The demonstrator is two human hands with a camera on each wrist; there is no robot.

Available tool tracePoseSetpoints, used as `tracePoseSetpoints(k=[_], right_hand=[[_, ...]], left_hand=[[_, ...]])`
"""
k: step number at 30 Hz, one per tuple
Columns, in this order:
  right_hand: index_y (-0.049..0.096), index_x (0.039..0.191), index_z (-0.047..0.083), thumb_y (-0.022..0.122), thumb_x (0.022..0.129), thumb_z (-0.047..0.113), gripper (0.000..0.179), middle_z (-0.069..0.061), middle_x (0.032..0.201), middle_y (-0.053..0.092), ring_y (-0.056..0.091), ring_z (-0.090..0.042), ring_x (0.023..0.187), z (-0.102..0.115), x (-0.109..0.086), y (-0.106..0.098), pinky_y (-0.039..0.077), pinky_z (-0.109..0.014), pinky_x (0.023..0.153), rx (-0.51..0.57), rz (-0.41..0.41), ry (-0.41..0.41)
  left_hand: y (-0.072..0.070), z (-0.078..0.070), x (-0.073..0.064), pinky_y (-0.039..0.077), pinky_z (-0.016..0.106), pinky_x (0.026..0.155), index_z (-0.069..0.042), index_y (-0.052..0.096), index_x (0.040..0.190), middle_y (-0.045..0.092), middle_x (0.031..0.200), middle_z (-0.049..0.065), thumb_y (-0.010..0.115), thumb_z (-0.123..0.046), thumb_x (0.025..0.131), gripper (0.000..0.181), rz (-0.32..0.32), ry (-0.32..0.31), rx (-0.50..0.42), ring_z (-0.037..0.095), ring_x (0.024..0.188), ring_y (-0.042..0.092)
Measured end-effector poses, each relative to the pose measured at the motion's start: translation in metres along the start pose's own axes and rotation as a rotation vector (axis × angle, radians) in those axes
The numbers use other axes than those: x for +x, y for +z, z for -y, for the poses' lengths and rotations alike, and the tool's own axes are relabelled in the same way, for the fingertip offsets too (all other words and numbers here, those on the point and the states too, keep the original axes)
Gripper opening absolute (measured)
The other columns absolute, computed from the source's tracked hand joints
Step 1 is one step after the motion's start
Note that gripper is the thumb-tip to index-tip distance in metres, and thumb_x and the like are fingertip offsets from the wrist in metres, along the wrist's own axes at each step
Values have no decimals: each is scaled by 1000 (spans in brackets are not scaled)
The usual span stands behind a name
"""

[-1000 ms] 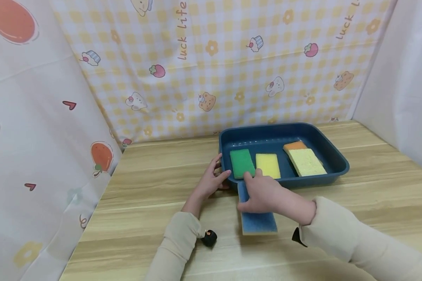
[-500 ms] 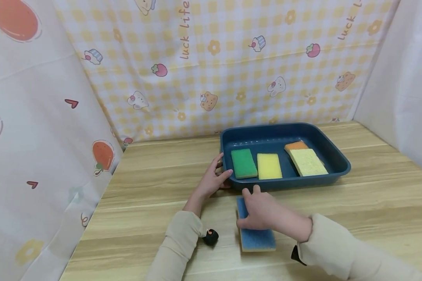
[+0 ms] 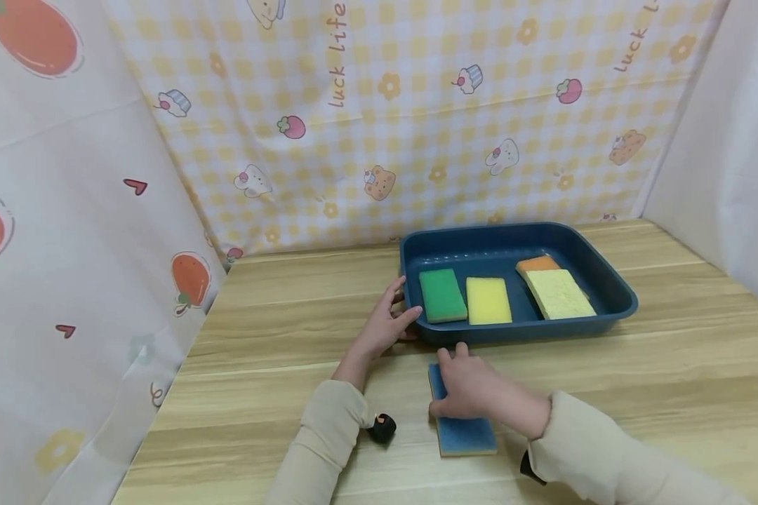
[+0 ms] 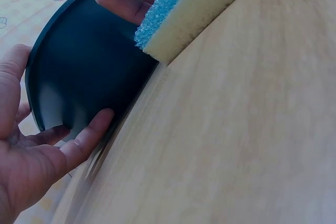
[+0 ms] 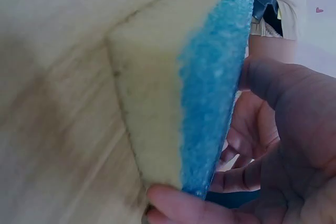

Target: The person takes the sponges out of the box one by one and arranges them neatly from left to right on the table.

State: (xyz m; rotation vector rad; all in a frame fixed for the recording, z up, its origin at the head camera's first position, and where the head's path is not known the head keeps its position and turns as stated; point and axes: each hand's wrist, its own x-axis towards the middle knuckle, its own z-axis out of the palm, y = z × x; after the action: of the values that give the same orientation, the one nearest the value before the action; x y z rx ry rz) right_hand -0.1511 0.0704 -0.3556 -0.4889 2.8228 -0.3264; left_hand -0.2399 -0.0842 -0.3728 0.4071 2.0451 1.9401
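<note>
Around you, a wood-grain table (image 3: pixel 259 337) runs back to a checked cloth (image 3: pixel 328 154) at its rear edge, with a white printed cloth (image 3: pixel 57 224) along the left edge and a white panel (image 3: pixel 714 175) along the right. Toward the table's back right corner sits a dark blue tray (image 3: pixel 543 330), carrying a green sponge (image 3: pixel 443 296), a yellow sponge (image 3: pixel 489 300) and a pale sponge (image 3: pixel 560 294) that partly covers an orange sponge (image 3: pixel 539 264). Just in front of the tray's front left corner, the blue sponge (image 3: pixel 466 440) lies on the wood, pinched at its edges by your right hand (image 3: pixel 470 386). Your left hand (image 3: pixel 382 327), apart from the right, spreads its fingers against the tray's left end. You have a broad stretch of wood out to the left edge, another beyond the tray toward the right edge, and a narrow strip between your left forearm and the blue sponge.
</note>
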Motion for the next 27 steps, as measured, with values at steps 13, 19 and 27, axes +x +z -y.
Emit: tracePoseSetpoints(k=[13,19,27], right_hand=[[45,120,-7,72,69,43,76,-22,97,47,51,-24,62,-2,-2,3,51,-39,60,-22,-37,-29],[46,119,-7,73,69,44,77,-22,96,47,50,-23,62,-1,-4,3,50,-39,59,-20,-42,-30],[46,121,-7,73,68,47,80,-23,99,49,53,-25,65,-3,-4,1,52,-40,62,-22,-34,-31]], left_hand=[[-1,2,1,50,48,77,-23,16,145,21,142,23,54,-14,91,66,-8,2,-22,37,117,42],[0,1,1,50,48,76,-20,14,145,21,142,24,53,-13,91,67,-4,10,-12,38,116,43],[2,0,-1,50,49,76,-22,15,145,21,142,23,53,-13,91,66,-9,-4,-7,37,116,43]])
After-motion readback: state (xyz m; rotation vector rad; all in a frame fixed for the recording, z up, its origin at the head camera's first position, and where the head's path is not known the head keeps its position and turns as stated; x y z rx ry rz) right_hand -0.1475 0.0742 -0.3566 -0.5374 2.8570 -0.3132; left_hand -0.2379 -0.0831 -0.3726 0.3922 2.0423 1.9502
